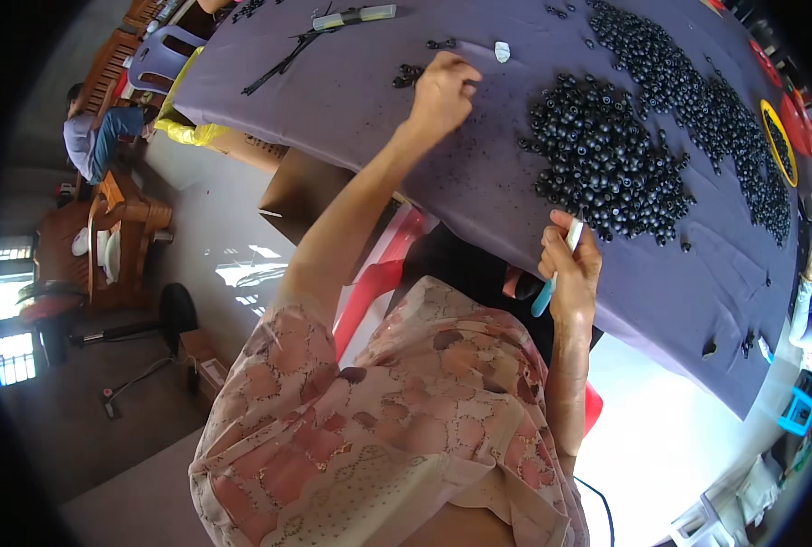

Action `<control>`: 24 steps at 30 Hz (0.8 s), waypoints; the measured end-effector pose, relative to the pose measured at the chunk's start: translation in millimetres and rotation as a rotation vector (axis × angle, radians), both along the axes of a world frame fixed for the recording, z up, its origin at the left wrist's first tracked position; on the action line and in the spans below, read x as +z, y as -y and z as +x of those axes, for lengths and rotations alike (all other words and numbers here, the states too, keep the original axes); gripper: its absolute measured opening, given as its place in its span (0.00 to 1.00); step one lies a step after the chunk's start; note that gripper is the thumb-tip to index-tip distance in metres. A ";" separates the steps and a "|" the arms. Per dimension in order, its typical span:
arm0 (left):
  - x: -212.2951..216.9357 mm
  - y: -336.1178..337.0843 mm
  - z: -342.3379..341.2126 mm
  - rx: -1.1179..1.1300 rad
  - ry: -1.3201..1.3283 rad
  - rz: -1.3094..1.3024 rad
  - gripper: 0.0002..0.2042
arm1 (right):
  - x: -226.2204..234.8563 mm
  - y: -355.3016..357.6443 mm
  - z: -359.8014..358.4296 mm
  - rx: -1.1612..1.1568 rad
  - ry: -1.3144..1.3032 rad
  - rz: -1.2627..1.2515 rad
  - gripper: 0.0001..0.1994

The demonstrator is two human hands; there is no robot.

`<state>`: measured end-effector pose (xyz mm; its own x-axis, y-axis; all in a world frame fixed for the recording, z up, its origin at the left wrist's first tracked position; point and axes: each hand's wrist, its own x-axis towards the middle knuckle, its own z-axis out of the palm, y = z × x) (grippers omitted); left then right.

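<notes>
In my right hand (572, 269) is a slim tool with a white and light-blue handle (544, 297), held like a pen at the table's near edge. Its tip is too small to make out, close to a big heap of shiny black bead-like pieces (597, 155). My left hand (442, 98) is over the cloth further left, its fingers curled together; whatever they hold is hidden. Beside it lies a small cluster of black pieces (408, 76), with a few more (441, 44) just beyond.
A purple-grey cloth (333, 100) covers the table, strewn with dark specks. A second long heap of black pieces (698, 91) spreads at the right, near a yellow-rimmed tray (778, 141). Black sticks (283, 68), a clear tube (356, 16) and a white scrap (502, 52) lie further back.
</notes>
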<state>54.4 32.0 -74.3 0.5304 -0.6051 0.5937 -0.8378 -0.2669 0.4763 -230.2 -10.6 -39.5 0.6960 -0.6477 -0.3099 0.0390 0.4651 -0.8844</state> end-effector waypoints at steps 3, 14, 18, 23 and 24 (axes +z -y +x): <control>14.4 6.6 -56.5 -0.278 0.012 0.019 0.07 | 2.2 0.6 3.0 -0.022 -0.015 -0.001 0.10; 14.8 5.4 -84.0 -0.516 -0.138 0.080 0.10 | -1.8 -0.6 2.2 -0.028 -0.011 -0.044 0.09; 20.4 10.1 -96.5 -0.459 -0.146 0.103 0.12 | -1.1 -1.4 0.4 -0.011 -0.030 -0.039 0.10; 20.2 7.7 -99.0 -0.366 -0.353 0.065 0.09 | -0.7 -0.6 -1.7 -0.007 -0.019 -0.039 0.10; 26.2 4.6 -101.1 -0.373 -0.348 0.069 0.09 | -0.2 0.3 -0.7 -0.011 -0.044 -0.103 0.11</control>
